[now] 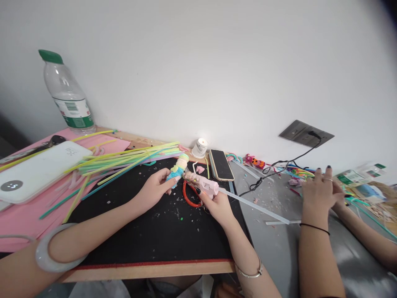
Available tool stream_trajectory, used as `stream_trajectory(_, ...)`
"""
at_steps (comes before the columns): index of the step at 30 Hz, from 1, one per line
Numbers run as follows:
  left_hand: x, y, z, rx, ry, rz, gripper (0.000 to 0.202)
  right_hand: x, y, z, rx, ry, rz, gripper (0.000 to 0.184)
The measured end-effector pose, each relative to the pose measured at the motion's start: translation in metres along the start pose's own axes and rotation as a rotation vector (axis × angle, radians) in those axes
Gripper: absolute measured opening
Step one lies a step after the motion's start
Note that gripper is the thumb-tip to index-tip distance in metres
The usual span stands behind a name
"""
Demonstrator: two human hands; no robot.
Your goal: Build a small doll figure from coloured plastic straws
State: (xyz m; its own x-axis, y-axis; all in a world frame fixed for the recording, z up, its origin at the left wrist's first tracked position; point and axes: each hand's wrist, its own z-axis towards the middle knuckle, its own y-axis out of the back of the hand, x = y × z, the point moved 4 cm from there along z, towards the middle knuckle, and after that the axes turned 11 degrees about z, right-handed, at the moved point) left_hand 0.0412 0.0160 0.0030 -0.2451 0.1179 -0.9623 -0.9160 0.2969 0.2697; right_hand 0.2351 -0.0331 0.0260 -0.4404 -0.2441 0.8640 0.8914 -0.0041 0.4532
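Observation:
My left hand is closed around a small figure of fuzzy pipe cleaners, with yellow, cream and blue parts. In my right hand is a pink hot glue gun, its nozzle end pointing left at the figure. Whether the nozzle touches the figure I cannot tell. A long translucent glue stick sticks out of the gun's back end toward the right. Beneath the gun, a red-orange ring-shaped handle lies on the black mat; the rest of it is hidden.
Loose pipe cleaners lie at the left near a white power bank and a plastic bottle. Behind the mat are a paper cup and a phone. A black cable runs from the wall socket. Another person's hands work at right.

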Motion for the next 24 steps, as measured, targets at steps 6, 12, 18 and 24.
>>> stream_trajectory(6,0.0016,0.0,0.0008,-0.009,0.003,0.004,0.026,0.0003,0.0002,-0.0005,0.004,-0.018,0.007,0.036)
stream_trajectory(12,0.0013,0.0007,0.0002,-0.014,0.012,-0.004,0.027,0.0003,-0.0001,-0.0003,0.012,-0.027,0.015,0.036)
stream_trajectory(18,-0.0027,0.0017,-0.0005,-0.021,0.017,-0.015,0.026,-0.003,0.0003,-0.0008,0.011,-0.057,0.025,0.034)
stream_trajectory(24,-0.0005,0.0016,0.0007,-0.028,0.024,-0.016,0.024,-0.0054,0.0007,0.0003,-0.01,-0.07,0.078,0.036)
